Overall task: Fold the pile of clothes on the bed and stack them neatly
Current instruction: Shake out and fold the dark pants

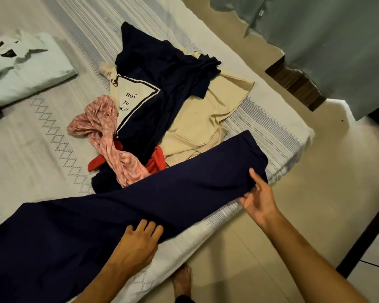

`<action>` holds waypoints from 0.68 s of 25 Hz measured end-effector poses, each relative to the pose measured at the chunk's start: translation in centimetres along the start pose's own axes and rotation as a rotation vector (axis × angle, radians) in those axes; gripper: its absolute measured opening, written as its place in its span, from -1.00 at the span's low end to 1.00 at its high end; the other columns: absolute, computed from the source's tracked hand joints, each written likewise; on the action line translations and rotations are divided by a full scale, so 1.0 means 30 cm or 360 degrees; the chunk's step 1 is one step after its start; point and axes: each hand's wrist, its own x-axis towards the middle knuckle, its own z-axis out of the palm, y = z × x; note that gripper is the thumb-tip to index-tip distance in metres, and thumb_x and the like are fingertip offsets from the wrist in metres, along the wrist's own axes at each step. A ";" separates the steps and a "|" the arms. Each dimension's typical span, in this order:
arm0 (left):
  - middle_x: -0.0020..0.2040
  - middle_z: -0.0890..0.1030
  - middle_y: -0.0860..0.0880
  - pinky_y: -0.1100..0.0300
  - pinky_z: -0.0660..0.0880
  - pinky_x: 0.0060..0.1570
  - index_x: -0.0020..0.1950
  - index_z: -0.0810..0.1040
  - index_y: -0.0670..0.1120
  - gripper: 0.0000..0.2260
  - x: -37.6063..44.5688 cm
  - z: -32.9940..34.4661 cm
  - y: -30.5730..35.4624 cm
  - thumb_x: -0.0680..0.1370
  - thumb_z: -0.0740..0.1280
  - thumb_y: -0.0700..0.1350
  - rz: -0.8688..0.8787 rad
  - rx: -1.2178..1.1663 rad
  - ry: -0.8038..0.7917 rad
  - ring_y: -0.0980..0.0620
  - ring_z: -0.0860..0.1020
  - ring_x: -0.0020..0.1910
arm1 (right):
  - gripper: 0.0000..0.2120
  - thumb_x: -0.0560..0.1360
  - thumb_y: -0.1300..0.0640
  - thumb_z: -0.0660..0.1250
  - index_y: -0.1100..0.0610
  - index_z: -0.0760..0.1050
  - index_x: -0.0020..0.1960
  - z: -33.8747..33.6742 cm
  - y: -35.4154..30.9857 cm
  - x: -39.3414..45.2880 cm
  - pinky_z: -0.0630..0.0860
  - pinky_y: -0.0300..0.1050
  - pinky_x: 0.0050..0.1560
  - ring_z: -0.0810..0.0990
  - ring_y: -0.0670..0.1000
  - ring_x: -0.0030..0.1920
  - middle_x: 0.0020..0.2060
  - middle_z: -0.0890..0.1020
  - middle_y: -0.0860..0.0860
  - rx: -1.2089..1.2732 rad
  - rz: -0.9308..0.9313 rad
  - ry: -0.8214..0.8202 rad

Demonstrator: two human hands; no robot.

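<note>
Along the bed's (278, 136) edge, long smooth navy garment (140, 206).

Beige tiled floor (293, 215) beside white-sheeted bed (42, 149).

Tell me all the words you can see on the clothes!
"you": upside down on the cream panel of the navy top in the pile.
"of": upside down, on the line next to it.
More letters there are partly hidden by the pink cloth.
Dark label on the folded pale shirt: too small.

Two hands (138, 243); one folded shirt (29, 64) — one pile (162, 101).
</note>
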 end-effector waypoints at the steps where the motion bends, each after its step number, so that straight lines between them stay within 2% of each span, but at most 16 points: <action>1: -0.12 0.56 -0.02 0.03 0.49 -0.40 0.08 0.57 -0.04 -0.70 -0.011 -0.019 -0.005 0.45 0.23 0.06 0.0081 -0.0047 -0.0031 -0.06 0.52 -0.20 | -0.60 0.57 0.12 0.46 0.11 0.56 0.39 0.021 -0.026 0.006 0.55 0.12 0.33 0.68 0.12 0.26 0.25 0.69 0.10 -0.0059 -0.0028 0.0039; 3: -0.13 0.54 0.07 0.07 0.48 -0.34 0.03 0.54 0.04 -0.76 -0.038 -0.053 -0.019 0.46 0.26 0.13 0.0212 -0.0169 -0.0122 0.03 0.50 -0.18 | -0.66 0.51 0.25 0.48 0.12 0.62 0.28 0.065 -0.060 0.007 0.61 0.08 0.25 0.70 0.11 0.21 0.16 0.73 0.07 -0.0122 -0.0166 0.0200; 4: -0.14 0.53 0.14 0.10 0.48 -0.24 -0.03 0.52 0.10 -0.82 -0.040 -0.057 -0.034 0.47 0.28 0.15 0.0168 -0.0326 -0.0198 0.10 0.46 -0.14 | -0.68 0.49 0.30 0.47 0.11 0.64 0.22 0.094 -0.067 -0.002 0.63 0.07 0.22 0.70 0.13 0.20 0.10 0.75 0.04 -0.0162 -0.0302 0.0314; 5: -0.14 0.55 0.16 0.11 0.48 -0.13 -0.09 0.50 0.14 -0.85 -0.030 -0.071 -0.047 0.49 0.30 0.18 -0.0006 -0.0628 -0.0285 0.16 0.45 -0.09 | -0.69 0.49 0.31 0.46 0.08 0.63 0.19 0.132 -0.060 -0.024 0.64 0.07 0.20 0.70 0.12 0.19 0.04 0.76 0.00 -0.0280 -0.0480 0.0419; 6: -0.12 0.62 0.13 0.10 0.48 -0.02 -0.11 0.54 0.12 -0.81 -0.005 -0.108 -0.060 0.51 0.33 0.22 -0.0348 -0.1184 -0.0439 0.15 0.50 -0.01 | -0.69 0.49 0.31 0.45 0.07 0.62 0.20 0.185 -0.039 -0.070 0.64 0.04 0.20 0.70 0.09 0.17 0.03 0.75 -0.04 -0.0466 -0.0691 0.0468; 7: -0.05 0.70 0.06 0.07 0.49 0.09 -0.08 0.62 0.09 -0.72 0.029 -0.154 -0.071 0.51 0.34 0.28 -0.0767 -0.1935 -0.0550 0.10 0.58 0.08 | -0.70 0.51 0.29 0.43 0.08 0.60 0.21 0.244 0.005 -0.132 0.64 -0.01 0.18 0.70 0.01 0.12 0.03 0.73 -0.06 -0.0719 -0.0924 0.0441; 8: 0.04 0.74 -0.05 0.01 0.50 0.19 0.01 0.68 0.02 -0.58 0.060 -0.189 -0.083 0.50 0.32 0.34 -0.1101 -0.2571 -0.0493 -0.05 0.64 0.17 | -0.73 0.51 0.29 0.42 0.08 0.57 0.17 0.308 0.066 -0.206 0.62 -0.05 0.12 0.69 -0.05 0.04 0.00 0.70 -0.08 -0.1009 -0.1157 0.0288; 9: 0.12 0.73 -0.17 -0.07 0.49 0.26 0.13 0.70 -0.09 -0.44 0.082 -0.209 -0.104 0.54 0.24 0.36 -0.1301 -0.3091 -0.0361 -0.19 0.65 0.22 | -0.77 0.49 0.29 0.42 0.08 0.53 0.10 0.361 0.149 -0.280 0.60 -0.05 0.07 0.65 -0.07 -0.01 -0.03 0.66 -0.09 -0.1310 -0.1318 -0.0008; 10: 0.19 0.69 -0.25 -0.13 0.51 0.30 0.22 0.69 -0.17 -0.35 0.092 -0.236 -0.112 0.58 0.16 0.35 -0.1365 -0.3512 -0.0200 -0.25 0.64 0.25 | -0.77 0.46 0.24 0.44 0.06 0.48 0.05 0.402 0.237 -0.350 0.57 -0.03 0.14 0.62 -0.09 0.06 0.01 0.64 -0.10 -0.1628 -0.1329 -0.0424; 11: 0.25 0.66 -0.28 -0.15 0.54 0.28 0.26 0.68 -0.22 -0.31 0.091 -0.274 -0.111 0.61 0.10 0.33 -0.1312 -0.3839 -0.0063 -0.26 0.64 0.26 | -0.76 0.47 0.14 0.47 0.03 0.47 0.07 0.433 0.322 -0.413 0.46 -0.04 0.36 0.56 -0.14 0.24 0.14 0.63 -0.13 -0.1975 -0.1149 -0.0913; 12: 0.33 0.60 -0.31 -0.07 0.58 0.25 0.29 0.65 -0.25 -0.29 0.075 -0.299 -0.108 0.62 0.06 0.31 -0.1223 -0.4146 0.0067 -0.24 0.64 0.27 | -0.72 0.50 0.00 0.48 -0.01 0.49 0.14 0.449 0.393 -0.460 0.23 -0.09 0.55 0.42 -0.21 0.42 0.30 0.59 -0.16 -0.2240 -0.0857 -0.1325; 13: 0.44 0.51 -0.32 -0.01 0.58 0.23 0.37 0.59 -0.23 -0.28 0.054 -0.315 -0.112 0.64 0.02 0.33 -0.1292 -0.4244 0.0214 -0.21 0.63 0.28 | -0.68 0.53 -0.11 0.45 -0.03 0.50 0.22 0.435 0.447 -0.464 0.05 -0.16 0.61 0.30 -0.25 0.50 0.38 0.55 -0.17 -0.2364 -0.0688 -0.1508; 14: 0.49 0.47 -0.28 -0.03 0.60 0.15 0.41 0.57 -0.13 -0.28 0.031 -0.289 -0.124 0.63 0.03 0.40 -0.1556 -0.4204 0.0391 -0.19 0.64 0.26 | -0.67 0.56 -0.15 0.41 -0.04 0.53 0.25 0.413 0.464 -0.443 0.07 -0.18 0.60 0.31 -0.25 0.50 0.37 0.56 -0.17 -0.2330 -0.0719 -0.1488; 15: 0.47 0.51 -0.23 -0.09 0.58 0.13 0.42 0.57 -0.06 -0.25 0.004 -0.266 -0.139 0.56 0.11 0.50 -0.1904 -0.4006 0.0581 -0.20 0.63 0.27 | -0.70 0.57 -0.12 0.38 -0.02 0.56 0.23 0.388 0.441 -0.403 0.21 -0.13 0.55 0.41 -0.21 0.43 0.30 0.60 -0.16 -0.2202 -0.0925 -0.1259; 16: 0.42 0.57 -0.18 -0.16 0.55 0.18 0.44 0.57 0.00 -0.19 -0.021 -0.242 -0.155 0.45 0.21 0.57 -0.2102 -0.3846 0.0700 -0.22 0.60 0.30 | -0.75 0.57 -0.05 0.37 0.01 0.59 0.20 0.358 0.391 -0.349 0.36 -0.05 0.45 0.49 -0.16 0.33 0.21 0.63 -0.13 -0.2039 -0.1158 -0.0900; 17: 0.38 0.61 -0.15 -0.23 0.49 0.28 0.45 0.56 0.02 -0.13 -0.045 -0.222 -0.172 0.37 0.29 0.60 -0.2079 -0.3860 0.0702 -0.24 0.58 0.34 | -0.75 0.55 0.03 0.36 0.05 0.60 0.20 0.312 0.327 -0.270 0.44 0.04 0.37 0.53 -0.10 0.26 0.17 0.64 -0.08 -0.1923 -0.1354 -0.0504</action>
